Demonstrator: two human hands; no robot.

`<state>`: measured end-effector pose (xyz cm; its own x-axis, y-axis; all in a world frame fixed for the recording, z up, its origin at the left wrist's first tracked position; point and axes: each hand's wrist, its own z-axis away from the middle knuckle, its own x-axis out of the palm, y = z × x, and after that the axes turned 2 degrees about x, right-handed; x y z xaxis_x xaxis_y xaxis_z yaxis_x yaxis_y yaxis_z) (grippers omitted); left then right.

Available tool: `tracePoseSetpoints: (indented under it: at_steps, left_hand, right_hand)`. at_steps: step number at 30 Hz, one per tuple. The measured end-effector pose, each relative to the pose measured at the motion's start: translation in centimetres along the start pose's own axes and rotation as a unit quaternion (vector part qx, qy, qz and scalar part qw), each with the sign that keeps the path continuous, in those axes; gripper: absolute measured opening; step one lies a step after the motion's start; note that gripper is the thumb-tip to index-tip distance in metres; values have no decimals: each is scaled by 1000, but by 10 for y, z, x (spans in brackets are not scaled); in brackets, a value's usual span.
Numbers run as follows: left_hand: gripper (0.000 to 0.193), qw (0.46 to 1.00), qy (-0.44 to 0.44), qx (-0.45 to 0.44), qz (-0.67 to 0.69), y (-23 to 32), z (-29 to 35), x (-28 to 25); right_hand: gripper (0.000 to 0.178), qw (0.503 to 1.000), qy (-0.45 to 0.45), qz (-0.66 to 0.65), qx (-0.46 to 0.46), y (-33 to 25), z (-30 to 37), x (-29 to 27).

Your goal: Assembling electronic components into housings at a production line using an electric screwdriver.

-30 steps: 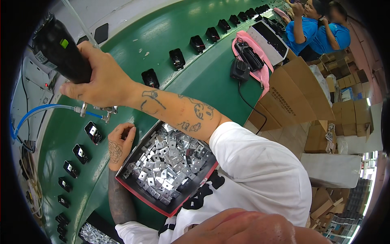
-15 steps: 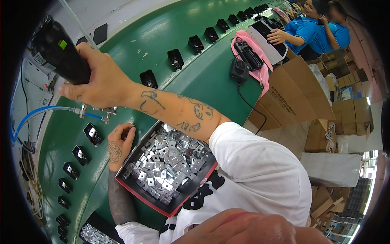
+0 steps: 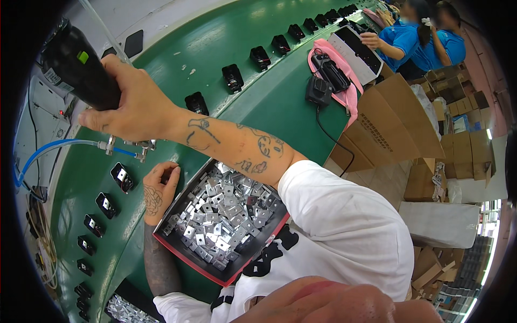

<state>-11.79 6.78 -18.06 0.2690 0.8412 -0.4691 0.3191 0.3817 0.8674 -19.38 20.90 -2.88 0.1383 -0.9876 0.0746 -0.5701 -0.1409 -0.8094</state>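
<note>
My right hand [image 3: 134, 102] reaches across to the upper left, its fingers wrapped round a thick black cylindrical power tool [image 3: 81, 67] with a small green patch. Its lower end is hidden behind the hand. Just below the hand are metal hose fittings [image 3: 140, 149] joined to a blue hose [image 3: 54, 144]. My left hand [image 3: 160, 188] rests on the green work surface [image 3: 258, 116] with curled fingers; whether anything is in them is hidden. Beside it lies a red-edged box [image 3: 188, 258] full of small silver metal brackets [image 3: 221, 215]. A black housing [image 3: 122, 177] stands nearest that hand.
Several more black housings [image 3: 232, 78] line the curved surface. A black charger-like device [image 3: 318, 90] with a cable lies on a pink strap [image 3: 353, 97]. More brackets [image 3: 129, 309] fill a box at the lower left. Co-workers in blue shirts [image 3: 401, 40] sit beyond an open carton [image 3: 398, 118].
My two hands have hardly moved. At the far right, a co-worker's head has turned and that person's hand has lifted slightly off the white tray.
</note>
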Motion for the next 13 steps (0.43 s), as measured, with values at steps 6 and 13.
tracePoseSetpoints:
  at_steps: [6,13]
  left_hand:
    - [10,1000,2,-21,-14,-2,1,-1]
    - [17,998,-35,33,-28,-8,-33,-4]
  right_hand:
    - [41,999,-22,-15,23,-1,2,-7]
    - [37,875,-220,-427,55,25,-40,-42]
